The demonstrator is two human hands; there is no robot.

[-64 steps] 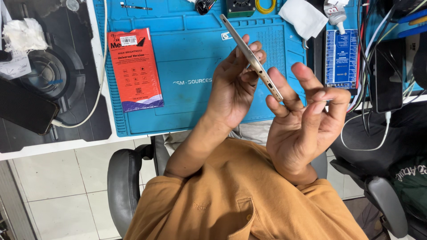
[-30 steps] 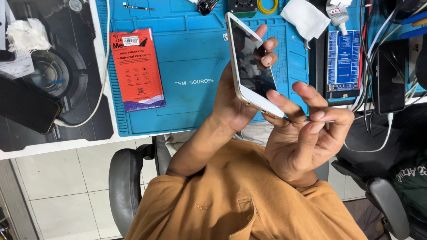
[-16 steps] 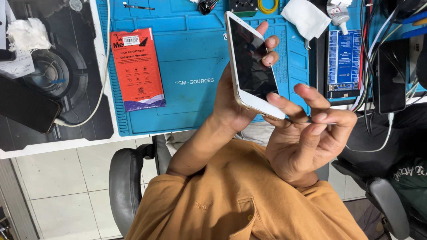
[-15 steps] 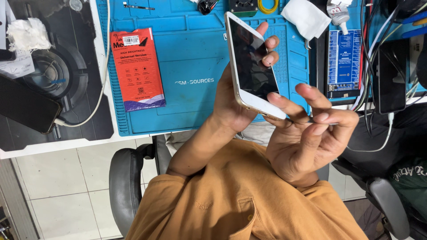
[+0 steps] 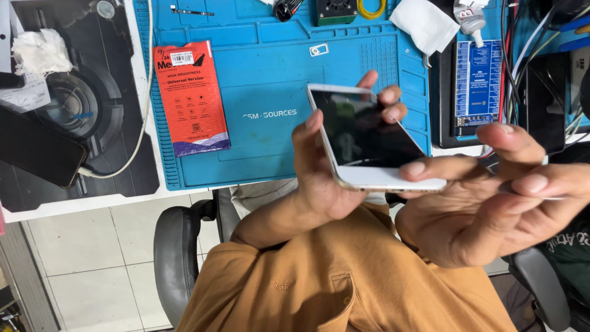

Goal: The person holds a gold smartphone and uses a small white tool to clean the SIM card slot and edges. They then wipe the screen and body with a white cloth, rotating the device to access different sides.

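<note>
a person in an orange shirt holds a white smartphone above the edge of a blue repair mat, its dark screen facing up. the left hand cups the phone from behind, thumb on one long edge and fingertips curled over the other. the right hand has its index finger laid on the phone's lower end while thumb and another finger pinch a thin, pale sliver, too small to identify. the likely risk: the phone is gripped only by its edges over the gap between desk and lap, so a push from the right hand could tip it free. an orange packet lies flat on the mat.
</note>
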